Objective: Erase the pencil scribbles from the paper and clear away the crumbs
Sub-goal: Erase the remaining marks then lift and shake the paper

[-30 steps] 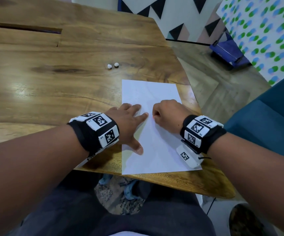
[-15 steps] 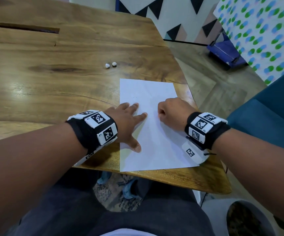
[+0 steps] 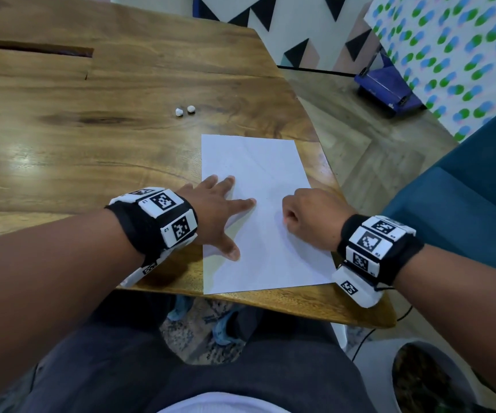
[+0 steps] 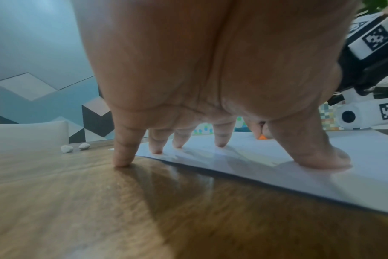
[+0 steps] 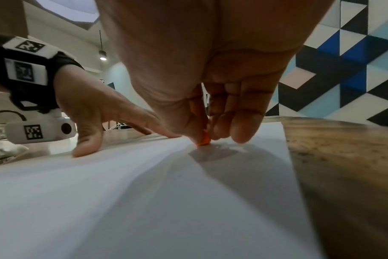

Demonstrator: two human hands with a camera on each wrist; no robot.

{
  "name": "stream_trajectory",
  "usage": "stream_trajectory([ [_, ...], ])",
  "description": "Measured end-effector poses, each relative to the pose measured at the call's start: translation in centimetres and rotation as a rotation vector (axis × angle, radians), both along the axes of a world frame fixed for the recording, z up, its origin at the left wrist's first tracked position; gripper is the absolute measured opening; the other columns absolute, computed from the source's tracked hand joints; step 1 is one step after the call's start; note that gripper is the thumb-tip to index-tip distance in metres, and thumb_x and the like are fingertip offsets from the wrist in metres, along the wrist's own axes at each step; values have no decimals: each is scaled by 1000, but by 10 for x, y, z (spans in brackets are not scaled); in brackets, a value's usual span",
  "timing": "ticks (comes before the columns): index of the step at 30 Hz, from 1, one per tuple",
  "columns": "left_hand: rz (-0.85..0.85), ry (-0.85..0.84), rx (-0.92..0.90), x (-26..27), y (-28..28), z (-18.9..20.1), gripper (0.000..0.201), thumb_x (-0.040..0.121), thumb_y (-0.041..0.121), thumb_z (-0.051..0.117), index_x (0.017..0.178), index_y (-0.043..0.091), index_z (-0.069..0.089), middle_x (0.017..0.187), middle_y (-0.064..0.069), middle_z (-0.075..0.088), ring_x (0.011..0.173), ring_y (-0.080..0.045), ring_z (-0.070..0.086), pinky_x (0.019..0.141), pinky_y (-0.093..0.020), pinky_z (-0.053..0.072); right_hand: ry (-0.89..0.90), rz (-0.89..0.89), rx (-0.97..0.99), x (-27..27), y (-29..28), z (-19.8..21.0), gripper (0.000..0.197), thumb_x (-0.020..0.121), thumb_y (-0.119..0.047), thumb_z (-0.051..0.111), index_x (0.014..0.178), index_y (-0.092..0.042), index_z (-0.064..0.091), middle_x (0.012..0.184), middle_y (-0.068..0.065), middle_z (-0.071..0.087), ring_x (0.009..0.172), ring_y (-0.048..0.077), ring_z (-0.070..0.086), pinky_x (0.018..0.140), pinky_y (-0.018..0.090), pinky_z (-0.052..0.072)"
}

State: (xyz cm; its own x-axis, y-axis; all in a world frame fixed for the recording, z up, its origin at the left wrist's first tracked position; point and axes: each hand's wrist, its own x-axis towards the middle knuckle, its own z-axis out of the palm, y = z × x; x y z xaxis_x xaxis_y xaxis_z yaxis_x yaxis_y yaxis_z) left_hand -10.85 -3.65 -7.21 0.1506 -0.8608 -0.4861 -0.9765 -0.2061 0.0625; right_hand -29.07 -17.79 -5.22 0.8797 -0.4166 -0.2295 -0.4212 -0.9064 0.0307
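A white sheet of paper (image 3: 258,174) lies at the near right corner of the wooden table (image 3: 92,159); faint pencil lines show on it. My left hand (image 3: 220,210) lies flat with spread fingers, pressing the sheet's left edge (image 4: 255,157), the little finger on the wood. My right hand (image 3: 309,216) is curled over the sheet's right half and pinches a small orange eraser (image 5: 203,139) between thumb and fingers, its tip on the paper. From the left wrist view the eraser (image 4: 262,137) peeks out beyond my fingers. No crumbs are distinguishable.
Two small white crumpled balls (image 3: 184,110) lie on the wood beyond the paper. The table's edge runs close to the sheet on the right and near sides. A teal seat (image 3: 464,204) stands to the right, and a blue object (image 3: 386,87) sits on the floor.
My right hand with the eraser has slid to the right across the paper, away from the left hand. The left hand keeps pressing the sheet in the same place.
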Motion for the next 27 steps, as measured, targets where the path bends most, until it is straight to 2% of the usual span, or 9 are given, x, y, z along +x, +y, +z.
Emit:
stream_trajectory([
  [4,-8,-2,17,0,-3,0,118,70,83,67,158,50,-4,170,4,-21,156,-38,-7,118,-65,25,30,112,38,-7,23,2,16,96,-26,43,82,-20,50,89,-1,52,80,24,55,70,40,48],
  [8,-8,-7,46,-2,-5,3,117,72,81,68,158,51,-5,170,6,-19,156,-39,-8,118,-65,25,17,290,79,-19,56,-2,21,100,-28,45,95,-16,61,90,2,53,75,23,50,61,34,35],
  [13,-9,-23,87,-7,-10,7,111,69,82,69,151,65,-5,170,2,-18,154,-42,0,112,-68,31,41,119,62,-16,27,1,16,95,-27,42,83,-21,51,85,-4,49,75,23,54,68,40,50],
  [16,-21,-43,97,-12,-12,12,116,69,82,69,155,58,-5,170,-7,-18,156,-39,-10,119,-67,15,34,88,35,-15,24,3,17,95,-25,41,83,-19,53,85,-3,50,74,23,55,69,43,51],
  [18,-5,-15,90,-16,-11,14,122,64,89,65,157,53,-5,170,-10,-20,156,-36,-14,121,-64,5,47,127,56,-16,36,4,20,98,-28,40,89,-19,55,88,-4,50,77,21,54,69,39,49],
  [20,7,-12,82,-22,-8,13,131,56,98,60,159,48,-5,169,-12,-22,156,-38,-13,122,-63,5,41,204,73,-17,54,3,21,100,-31,42,96,-19,59,90,-3,51,79,20,52,65,34,42],
  [23,-5,-53,77,-29,-5,9,138,54,94,66,159,41,-6,167,-16,-24,155,-42,-13,122,-63,9,-28,285,87,-20,68,-3,19,98,-30,49,95,-17,62,87,-1,50,76,21,48,62,34,36],
  [25,-7,-54,66,-31,-4,8,139,56,91,70,159,40,-7,167,-17,-25,155,-42,-14,121,-63,11,-13,252,73,-19,61,-5,18,98,-31,49,95,-17,59,84,-3,43,73,19,42,61,35,38],
  [27,-10,-48,55,-29,-3,8,140,55,91,70,159,40,-9,167,-16,-26,155,-42,-15,121,-64,12,14,166,37,-14,44,-6,14,98,-31,46,93,-20,53,84,-4,41,73,19,43,63,36,43],
])
